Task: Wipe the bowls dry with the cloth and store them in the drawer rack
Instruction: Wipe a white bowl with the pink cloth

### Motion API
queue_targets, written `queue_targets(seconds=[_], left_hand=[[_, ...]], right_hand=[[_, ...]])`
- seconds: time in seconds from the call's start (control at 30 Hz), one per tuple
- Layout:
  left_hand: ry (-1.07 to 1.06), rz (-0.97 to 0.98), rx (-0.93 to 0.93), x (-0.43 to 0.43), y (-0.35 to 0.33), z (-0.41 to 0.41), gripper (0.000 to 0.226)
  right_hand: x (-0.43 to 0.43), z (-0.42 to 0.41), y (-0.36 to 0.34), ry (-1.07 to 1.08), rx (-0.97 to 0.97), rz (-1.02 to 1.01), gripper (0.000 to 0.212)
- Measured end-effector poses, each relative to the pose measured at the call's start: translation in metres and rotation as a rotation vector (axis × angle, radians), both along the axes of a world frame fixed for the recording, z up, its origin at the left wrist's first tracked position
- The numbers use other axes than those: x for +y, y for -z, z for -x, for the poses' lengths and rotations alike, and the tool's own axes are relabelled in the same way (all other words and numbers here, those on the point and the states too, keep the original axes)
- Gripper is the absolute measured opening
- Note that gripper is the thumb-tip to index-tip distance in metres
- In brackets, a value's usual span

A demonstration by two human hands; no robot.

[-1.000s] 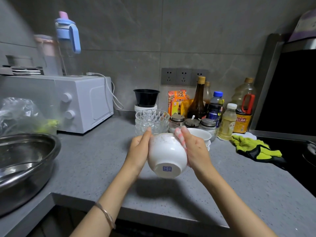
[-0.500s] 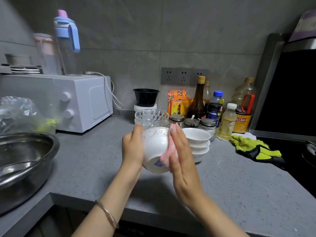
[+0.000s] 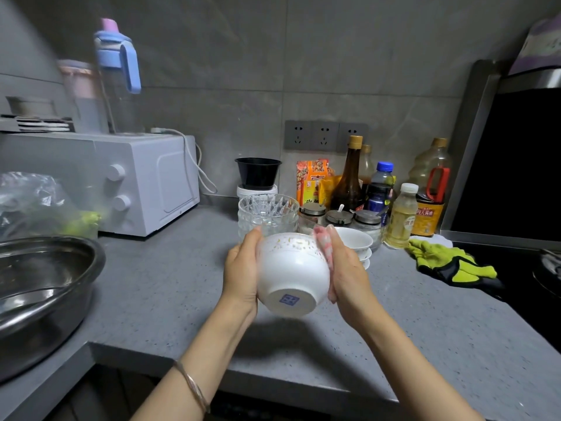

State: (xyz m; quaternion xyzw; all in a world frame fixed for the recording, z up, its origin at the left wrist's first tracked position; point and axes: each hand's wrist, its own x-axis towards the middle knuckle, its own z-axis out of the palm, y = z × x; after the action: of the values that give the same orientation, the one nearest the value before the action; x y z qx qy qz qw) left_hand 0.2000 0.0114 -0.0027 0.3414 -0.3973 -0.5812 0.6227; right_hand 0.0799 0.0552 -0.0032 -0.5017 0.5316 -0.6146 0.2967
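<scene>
Two hands hold one bowl in the air above the counter, tipped so that its base faces the camera.

**Grip state**
- The left hand cups the bowl's left wall, with the thumb lying up toward the rim. Its fingers are hidden behind the bowl.
- The right hand is flat, its fingers straight, and presses the pink cloth against the right wall.
- The right thumb is hidden, so it cannot be told whether it also pins the cloth.

**Step in hand**
- This appears to be the outer-wall wipe.
- A bowl stack stands just behind the right hand, and glass bowls stand just behind the left.
- The drawer rack is not in view.

**Hazards**
1. Slip: only opposing side pressure carries the bowl. If glaze or palm is wet, easing either hand would likely drop it on the hard counter.
2. Cloth loss: the cloth is trapped only by pressure, so a fast stroke may roll it out from under the fingers.
3. Collision: a wide forward stroke may strike the bowl stack or the glass bowls.
4. Incomplete drying: the base ring and inside may hold water unless wiped before storage.
</scene>
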Motion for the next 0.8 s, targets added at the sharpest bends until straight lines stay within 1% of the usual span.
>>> queue_targets(seconds=[0.03,0.07,0.13,0.23,0.27,0.33,0.4,0.43,0.47,0.57,0.63,0.7,0.8], left_hand=[[0.016,-0.017,0.017,-0.001,0.002,0.0,0.027],[0.025,-0.02,-0.011,-0.002,0.005,-0.001,0.027],[0.029,0.024,-0.174,-0.006,0.007,-0.003,0.031],[0.038,0.208,-0.412,-0.008,0.0,-0.008,0.05],[0.045,0.286,-0.48,-0.007,-0.003,-0.008,0.054],[0.032,0.416,-0.617,-0.004,-0.006,-0.006,0.058],[-0.032,0.49,-0.663,-0.001,-0.003,-0.002,0.058],[-0.064,0.496,-0.642,-0.001,-0.002,-0.001,0.057],[-0.08,0.469,-0.583,-0.001,-0.001,0.001,0.054],[-0.091,0.263,-0.308,-0.005,0.0,0.002,0.047],[-0.129,0.151,-0.194,-0.007,0.0,0.001,0.046],[-0.169,0.105,-0.149,-0.01,0.0,-0.001,0.045],[-0.19,0.127,-0.174,-0.011,0.002,-0.003,0.048]], right_hand=[[0.0,0.001,0.0,0.003,0.007,-0.012,0.065],[0.0,0.002,0.0,0.005,0.02,-0.009,0.068],[-0.004,0.004,-0.002,0.014,0.029,0.023,0.066],[-0.007,0.006,-0.006,0.007,0.122,0.133,0.067],[-0.007,0.006,-0.006,-0.006,0.172,0.174,0.065],[-0.01,0.006,-0.002,-0.027,0.241,0.217,0.051],[-0.01,0.002,0.001,-0.025,0.262,0.252,0.043],[-0.008,0.0,0.002,-0.013,0.269,0.281,0.041],[-0.006,-0.002,0.003,-0.006,0.284,0.321,0.039],[-0.001,-0.006,0.012,-0.071,0.366,0.433,0.038],[0.004,-0.007,0.023,-0.069,0.499,0.488,0.044],[0.011,-0.012,0.034,-0.011,0.634,0.509,0.048],[0.015,-0.021,0.041,0.084,0.894,0.568,0.052]])
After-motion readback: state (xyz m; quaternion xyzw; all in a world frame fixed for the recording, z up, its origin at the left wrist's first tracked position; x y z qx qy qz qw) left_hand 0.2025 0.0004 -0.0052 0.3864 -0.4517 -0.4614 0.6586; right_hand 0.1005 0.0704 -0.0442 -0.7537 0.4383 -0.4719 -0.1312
